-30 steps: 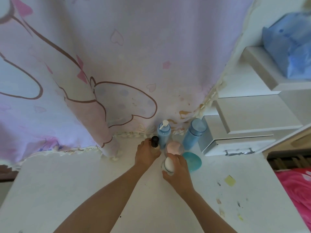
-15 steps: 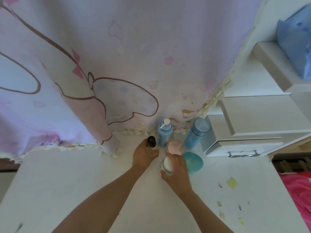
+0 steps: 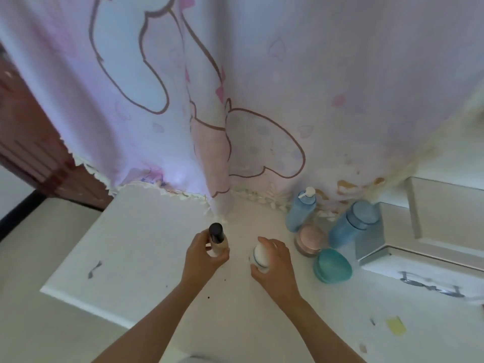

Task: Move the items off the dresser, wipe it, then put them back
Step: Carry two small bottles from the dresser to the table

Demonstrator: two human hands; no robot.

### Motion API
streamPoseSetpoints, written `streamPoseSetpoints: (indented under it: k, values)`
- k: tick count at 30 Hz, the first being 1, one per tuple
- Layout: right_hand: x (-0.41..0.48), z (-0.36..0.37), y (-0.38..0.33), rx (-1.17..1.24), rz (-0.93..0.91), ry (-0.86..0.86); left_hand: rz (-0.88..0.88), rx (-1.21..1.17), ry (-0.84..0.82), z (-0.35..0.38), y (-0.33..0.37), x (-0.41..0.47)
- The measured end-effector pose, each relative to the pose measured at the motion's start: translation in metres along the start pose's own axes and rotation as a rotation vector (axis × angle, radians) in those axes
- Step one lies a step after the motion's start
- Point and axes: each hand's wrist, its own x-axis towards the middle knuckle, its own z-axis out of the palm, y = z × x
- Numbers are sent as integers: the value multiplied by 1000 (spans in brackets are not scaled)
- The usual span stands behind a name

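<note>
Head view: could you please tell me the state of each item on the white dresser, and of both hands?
Black-capped beige bottle: capped, gripped by left hand.
White-capped small bottle: capped, gripped by right hand.
Light blue pump bottle: upright on white dresser top, untouched.
Blue capped bottle: standing, cap on.
Pink-lidded clear jar: lid on.
Teal round case: lying flat.
</note>
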Motion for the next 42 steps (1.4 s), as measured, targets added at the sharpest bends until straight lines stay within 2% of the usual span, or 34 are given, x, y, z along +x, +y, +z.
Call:
streamPoseSetpoints:
  k: [10, 15, 20, 28, 36, 42]
  values:
    - [-16, 54, -51, -66, -315, -372, -221, 43, 386, -77, -36, -96]
    - [-46, 79, -83, -73, -451, -442, -298, -22, 515, -114, -61, -144]
    - [-80, 94, -108, -99, -500, -496, -323, -65, 591, -146, -77, -188]
    - [-195, 162, -183, -86, -673, -529, -299, -53, 726, -236, -109, -318]
    - [-319, 252, -288, -72, -977, -729, -407, -38, 1088, -335, -150, -478]
    - [-375, 297, -353, -51, -1201, -868, -462, -77, 1332, -375, -168, -555]
